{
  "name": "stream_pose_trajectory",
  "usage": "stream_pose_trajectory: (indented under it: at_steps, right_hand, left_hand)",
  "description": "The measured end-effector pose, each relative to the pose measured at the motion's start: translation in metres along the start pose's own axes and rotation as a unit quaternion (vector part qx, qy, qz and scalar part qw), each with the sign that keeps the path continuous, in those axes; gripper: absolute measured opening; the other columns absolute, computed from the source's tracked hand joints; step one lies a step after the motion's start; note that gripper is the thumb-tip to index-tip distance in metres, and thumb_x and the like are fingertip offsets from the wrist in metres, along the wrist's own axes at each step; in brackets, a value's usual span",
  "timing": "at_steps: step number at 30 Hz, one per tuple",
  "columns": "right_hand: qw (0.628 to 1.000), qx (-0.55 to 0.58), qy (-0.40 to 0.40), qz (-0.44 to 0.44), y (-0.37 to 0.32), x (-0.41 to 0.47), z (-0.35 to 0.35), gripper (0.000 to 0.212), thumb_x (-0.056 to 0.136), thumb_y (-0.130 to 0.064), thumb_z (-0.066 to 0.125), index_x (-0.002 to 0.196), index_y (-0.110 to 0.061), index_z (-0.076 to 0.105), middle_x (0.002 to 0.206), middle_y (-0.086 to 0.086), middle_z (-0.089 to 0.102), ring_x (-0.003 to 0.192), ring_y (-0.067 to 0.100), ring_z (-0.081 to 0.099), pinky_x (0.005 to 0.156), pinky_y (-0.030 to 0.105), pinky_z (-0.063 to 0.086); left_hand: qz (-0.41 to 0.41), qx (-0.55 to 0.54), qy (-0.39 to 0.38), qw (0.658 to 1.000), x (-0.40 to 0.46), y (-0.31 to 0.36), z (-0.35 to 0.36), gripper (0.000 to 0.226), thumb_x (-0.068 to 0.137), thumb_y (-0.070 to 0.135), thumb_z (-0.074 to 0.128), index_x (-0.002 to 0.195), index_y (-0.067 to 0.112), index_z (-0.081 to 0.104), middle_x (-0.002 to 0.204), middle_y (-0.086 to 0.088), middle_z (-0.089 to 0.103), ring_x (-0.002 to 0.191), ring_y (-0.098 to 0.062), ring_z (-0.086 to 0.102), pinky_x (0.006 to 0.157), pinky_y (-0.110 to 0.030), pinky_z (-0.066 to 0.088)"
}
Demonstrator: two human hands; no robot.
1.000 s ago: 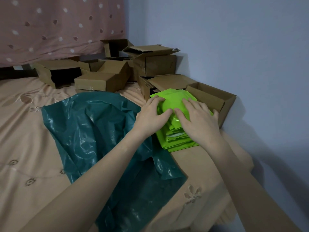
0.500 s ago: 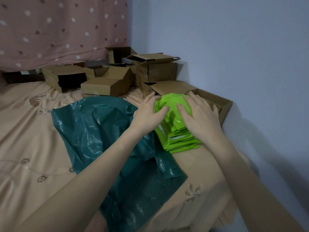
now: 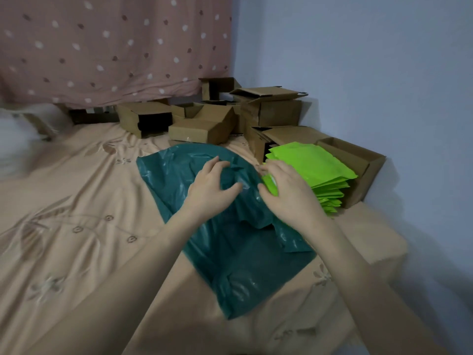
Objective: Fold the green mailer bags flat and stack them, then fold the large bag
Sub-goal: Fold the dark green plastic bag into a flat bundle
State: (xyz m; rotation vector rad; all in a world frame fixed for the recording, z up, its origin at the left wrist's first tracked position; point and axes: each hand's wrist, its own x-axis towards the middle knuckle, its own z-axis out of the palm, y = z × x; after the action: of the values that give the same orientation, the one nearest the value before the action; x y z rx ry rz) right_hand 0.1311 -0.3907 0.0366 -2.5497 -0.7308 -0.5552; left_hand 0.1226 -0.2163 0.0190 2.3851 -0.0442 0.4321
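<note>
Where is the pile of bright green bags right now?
The stack of green mailer bags sits on the right of the bed, against an open cardboard box by the wall, just right of the dark teal bag.

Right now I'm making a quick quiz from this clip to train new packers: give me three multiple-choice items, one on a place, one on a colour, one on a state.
1. Where is the stack of mailer bags?
A. on the floor
B. on the bed beside the cardboard boxes by the wall
C. inside a drawer

2. What colour is the large bag?
A. dark teal green
B. red
C. white

3. How does the large bag lie?
A. rolled tight
B. folded into a small square
C. spread out and crumpled

Answers: 1 B, the stack sits against an open box. 2 A, its glossy plastic is dark teal. 3 C, it lies wrinkled under the left hand and right hand.
</note>
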Motion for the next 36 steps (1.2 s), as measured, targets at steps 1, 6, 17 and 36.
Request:
stream_pose_trajectory:
  at_steps: [1, 6, 17, 36]
  right_hand:
    - [1.000, 0.004, -0.025, -0.002, -0.005, -0.004, 0.009, 0.040, 0.092, -0.026, 0.052, 0.129, -0.012, 0.049, 0.139, 0.002, 0.044, 0.128, 0.021, 0.040, 0.105, 0.034, 0.035]
    - [0.989, -0.016, -0.143, 0.031, -0.018, -0.024, 0.050, 0.053, 0.092, -0.028, 0.052, 0.140, -0.014, 0.036, 0.149, 0.002, 0.032, 0.130, 0.028, 0.038, 0.106, 0.037, 0.033]
    - [0.981, 0.034, -0.188, 0.035, -0.039, -0.039, 0.080, 0.058, 0.090, -0.006, 0.050, 0.144, -0.015, 0.030, 0.148, 0.004, 0.032, 0.132, 0.024, 0.037, 0.106, 0.030, 0.033]
    - [0.987, 0.053, -0.151, -0.013, -0.115, -0.053, 0.090, 0.066, 0.086, -0.061, 0.047, 0.138, -0.021, 0.037, 0.132, -0.001, 0.045, 0.124, 0.019, 0.039, 0.100, 0.040, 0.040]
  left_hand:
    - [-0.016, 0.023, -0.009, 1.000, -0.009, -0.011, -0.001, 0.062, 0.087, 0.044, 0.055, 0.141, 0.022, 0.032, 0.155, 0.002, 0.016, 0.141, -0.020, 0.021, 0.111, -0.041, 0.026]
    - [-0.081, 0.110, -0.055, 0.989, -0.050, -0.057, 0.003, 0.078, 0.082, 0.058, 0.055, 0.145, 0.024, 0.022, 0.157, -0.001, 0.009, 0.142, -0.024, 0.016, 0.114, -0.042, 0.022]
    - [-0.083, 0.075, -0.029, 0.993, -0.074, -0.100, -0.012, 0.058, 0.089, 0.012, 0.052, 0.143, 0.015, 0.031, 0.151, -0.007, 0.025, 0.136, -0.026, 0.031, 0.110, -0.031, 0.028]
    - [-0.020, 0.053, 0.072, 0.996, -0.118, -0.139, -0.114, 0.040, 0.088, 0.044, 0.056, 0.122, 0.022, 0.057, 0.123, 0.005, 0.058, 0.116, -0.012, 0.051, 0.093, -0.021, 0.035]
